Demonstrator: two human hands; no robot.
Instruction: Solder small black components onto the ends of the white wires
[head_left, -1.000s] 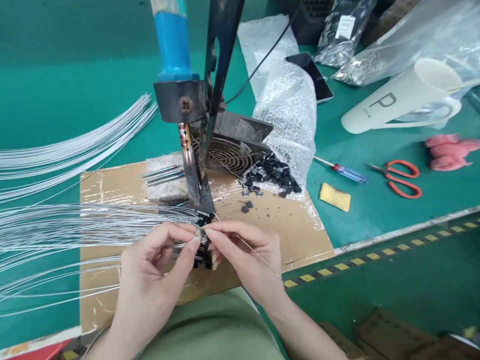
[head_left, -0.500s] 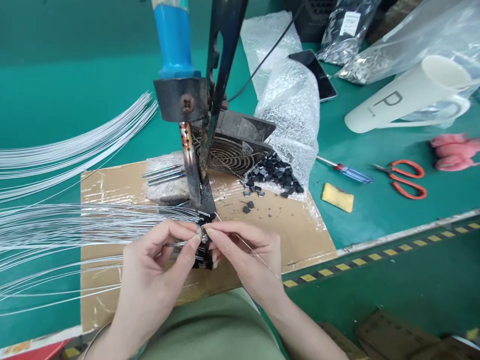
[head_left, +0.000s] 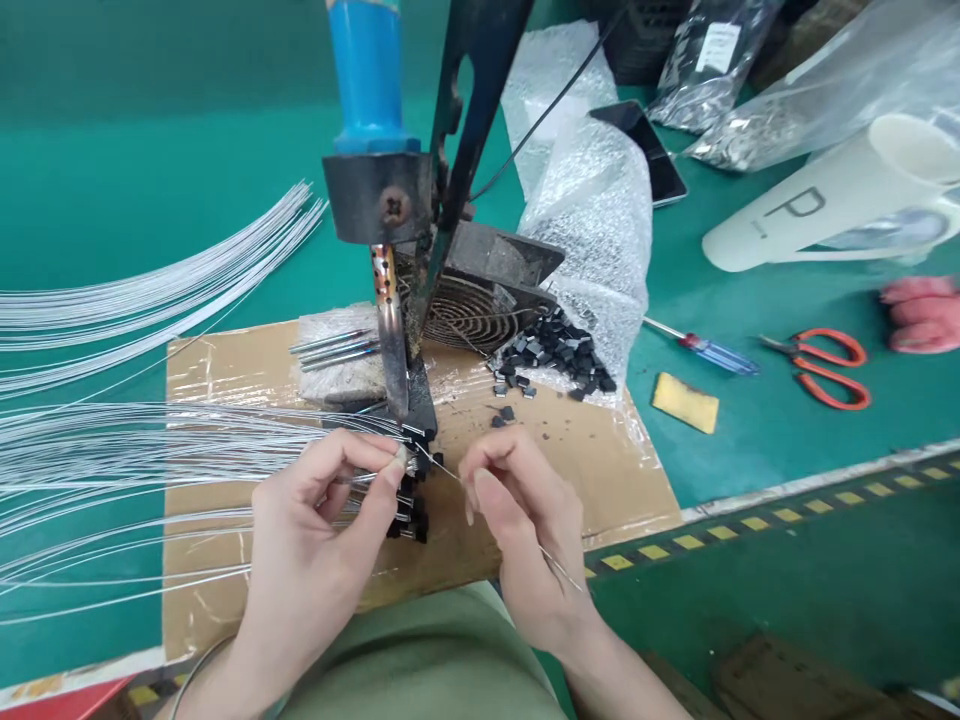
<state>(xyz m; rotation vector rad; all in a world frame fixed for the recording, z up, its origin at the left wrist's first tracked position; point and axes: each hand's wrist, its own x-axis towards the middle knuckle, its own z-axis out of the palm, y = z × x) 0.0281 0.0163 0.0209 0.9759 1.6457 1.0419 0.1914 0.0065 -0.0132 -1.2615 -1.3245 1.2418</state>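
Observation:
Thumb and forefinger of my left hand [head_left: 322, 530] pinch the end of a thin white wire, mostly hidden by the fingertips; a small metallic bit shows at their tips. My right hand [head_left: 529, 545], fingers closed, grips a strand of solder wire [head_left: 442, 468]. Its free end points left, toward the pinched spot, and its tail crosses the palm side near the wrist. A row of small black connectors [head_left: 412, 525] lies between the hands, with white wires [head_left: 225, 440] running left from it. Just above hangs the soldering iron's tip [head_left: 393, 365], pointing down, its blue handle [head_left: 367, 80] clamped in a stand.
A dark fan [head_left: 476, 310] stands behind the iron, beside a heap of black connectors [head_left: 559, 355] on bubble wrap [head_left: 592, 210]. To the right lie a yellow sponge [head_left: 685, 402], a screwdriver [head_left: 716, 354], orange-handled cutters [head_left: 829, 370] and a white mug [head_left: 817, 205]. Cardboard [head_left: 607, 480] covers the green table.
My right hand has drawn back to the right from my left fingertips, with the solder wire still in it. The left hand keeps its pinch. The whole view has shifted slightly.

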